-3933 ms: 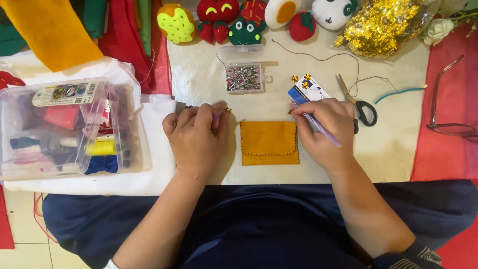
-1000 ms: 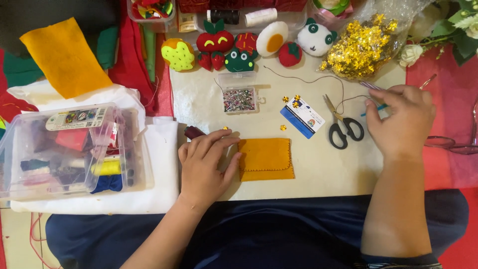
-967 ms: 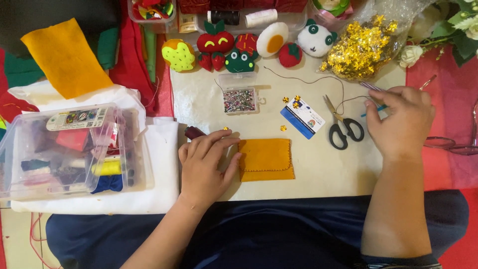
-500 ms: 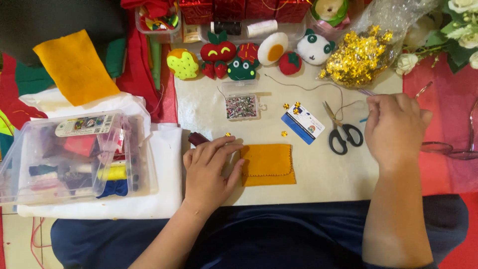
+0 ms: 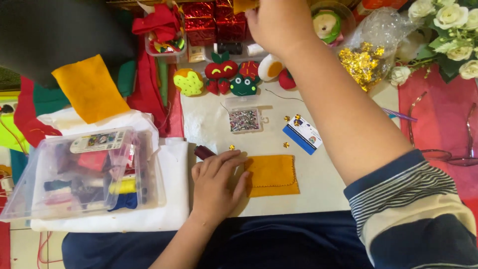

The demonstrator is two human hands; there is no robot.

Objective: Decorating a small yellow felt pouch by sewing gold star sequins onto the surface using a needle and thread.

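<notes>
- the bench [image 5: 318,184] is covered in a pale cloth, with red cloth [image 5: 438,124] to the right and a clear plastic box [image 5: 79,174] of thread and felt scraps at the left.
- the right hand [image 5: 279,22] reaches far over the bench to the back row, by the red shiny boxes [image 5: 214,20]. this looks like a fetching step in sewing work; the next move would call for a sure pick there and a clean path back over the felt toys [image 5: 229,79].
- the left hand [image 5: 216,184] lies flat, fingers [image 5: 224,162] together and straight, gripping nothing. its fingertips press the left edge of the stitched yellow felt pouch [image 5: 273,175], which sits near the front edge of the bench.
- a small box of beads [image 5: 244,120] and a blue-and-white card [image 5: 302,134] lie just behind the pouch.
- hidden: the right hand's fingers run past the top edge, so i cannot tell whether they are apart or clamped on anything. the forearm hides part of the bench.
</notes>
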